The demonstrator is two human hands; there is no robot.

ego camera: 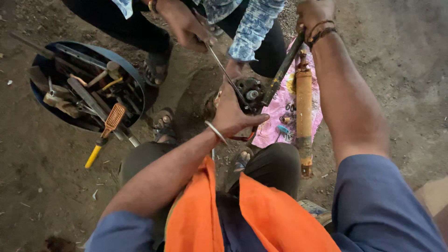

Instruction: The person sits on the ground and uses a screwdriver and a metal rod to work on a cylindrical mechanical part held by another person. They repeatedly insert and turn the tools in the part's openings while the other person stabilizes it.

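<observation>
Left hand (235,114) clamped on the dark metal part (250,92) mid-frame; right hand (313,16) fisted around the black rod (282,72), upper right.

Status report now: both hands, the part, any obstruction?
Left hand steadying dark metal part. Right hand gripping black bar. Another person's hand works a thin rod into the part.

One tool tub (135,77), one pink sack (280,112), one yellow cylinder (304,100), one wire brush (113,119), four hands.
</observation>
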